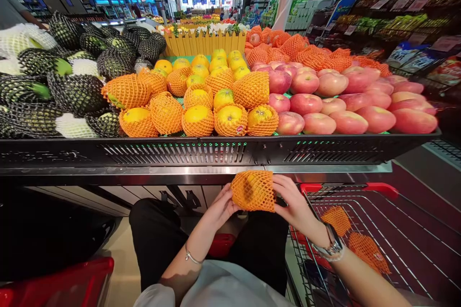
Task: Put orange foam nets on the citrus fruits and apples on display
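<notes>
Between my two hands, just in front of the display's metal edge, is an orange in an orange foam net (252, 191). My left hand (220, 207) grips its left side, with the fingers partly hidden behind it. On the right, the fingers and thumb of my right hand (293, 202) close around the open end of the net. Rows of oranges (230, 117), many in the same netting, lie on the display beyond my hands. Several netted fruits sit at the front, one with a red sticker.
Red apples (355, 121) lie to the right of the oranges, and dark-netted green fruit (77, 88) to the left. A black slotted ledge (173, 152) fronts the display. At my right stands a wire shopping cart (360, 196) with netted fruit (367, 252); a red container (82, 280) is at lower left.
</notes>
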Demonstrator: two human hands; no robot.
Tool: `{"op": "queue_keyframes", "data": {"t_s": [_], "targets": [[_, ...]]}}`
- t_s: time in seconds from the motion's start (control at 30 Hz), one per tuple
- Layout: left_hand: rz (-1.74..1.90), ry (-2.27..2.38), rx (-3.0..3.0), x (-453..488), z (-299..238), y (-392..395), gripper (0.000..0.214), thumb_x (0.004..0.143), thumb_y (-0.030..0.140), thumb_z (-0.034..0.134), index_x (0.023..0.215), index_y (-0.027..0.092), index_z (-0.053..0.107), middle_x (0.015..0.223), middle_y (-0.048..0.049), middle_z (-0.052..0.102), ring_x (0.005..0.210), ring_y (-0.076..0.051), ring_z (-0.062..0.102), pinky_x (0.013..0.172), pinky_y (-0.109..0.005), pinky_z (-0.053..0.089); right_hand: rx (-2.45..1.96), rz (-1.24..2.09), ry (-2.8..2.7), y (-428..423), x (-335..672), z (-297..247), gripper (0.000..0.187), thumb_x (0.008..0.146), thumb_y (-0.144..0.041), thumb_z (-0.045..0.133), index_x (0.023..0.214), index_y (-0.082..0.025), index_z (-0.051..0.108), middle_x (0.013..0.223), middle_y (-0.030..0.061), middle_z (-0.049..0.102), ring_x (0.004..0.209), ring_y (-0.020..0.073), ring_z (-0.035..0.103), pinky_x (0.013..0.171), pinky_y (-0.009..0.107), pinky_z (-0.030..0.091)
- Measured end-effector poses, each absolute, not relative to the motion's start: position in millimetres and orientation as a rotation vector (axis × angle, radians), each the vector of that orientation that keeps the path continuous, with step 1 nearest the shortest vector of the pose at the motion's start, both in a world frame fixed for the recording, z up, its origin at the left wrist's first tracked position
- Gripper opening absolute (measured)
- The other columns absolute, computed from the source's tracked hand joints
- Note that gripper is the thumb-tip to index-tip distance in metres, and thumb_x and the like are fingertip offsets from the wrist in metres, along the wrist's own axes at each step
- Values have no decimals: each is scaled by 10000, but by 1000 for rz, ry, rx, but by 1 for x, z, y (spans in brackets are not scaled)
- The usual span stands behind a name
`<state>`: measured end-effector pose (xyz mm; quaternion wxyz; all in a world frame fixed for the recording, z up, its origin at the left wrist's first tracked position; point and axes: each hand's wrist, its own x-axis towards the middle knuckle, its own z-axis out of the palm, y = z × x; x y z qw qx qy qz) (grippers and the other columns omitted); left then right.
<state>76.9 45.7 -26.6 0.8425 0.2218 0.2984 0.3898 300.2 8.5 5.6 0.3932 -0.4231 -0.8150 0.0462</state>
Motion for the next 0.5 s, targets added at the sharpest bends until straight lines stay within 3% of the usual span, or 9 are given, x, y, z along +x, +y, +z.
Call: {"op": "queue_keyframes", "data": {"t_s": [0.17, 0.3, 0.5], "targets": [[818, 701, 592, 77, -25, 43, 429, 601, 409, 850, 882, 172, 630, 803, 12, 597, 707, -86, 545, 669, -197, 446, -1065, 388, -2158, 6, 294, 8, 577, 854, -168, 591, 1365, -244, 334, 1331, 146, 469, 1275, 266, 449, 1055, 462, 445], [789, 757, 672, 80, -28, 42, 441, 581, 397, 860, 886, 168, 639, 754, 22, 583, 632, -73, 501, 553, -175, 349, -1066, 429, -2204, 3, 291, 8, 584, 832, -154, 604, 1342, -241, 334, 1335, 154, 443, 1290, 269, 424, 1069, 470, 421], [840, 778, 651, 82, -28, 41, 433, 564, 405, 863, 869, 181, 652, 824, 4, 612, 751, -118, 539, 660, -205, 387, -1114, 702, -2185, 7, 297, 12, 675, 821, -179, 634, 1395, -254, 285, 1442, 142, 378, 1367, 263, 372, 1130, 464, 354]]}}
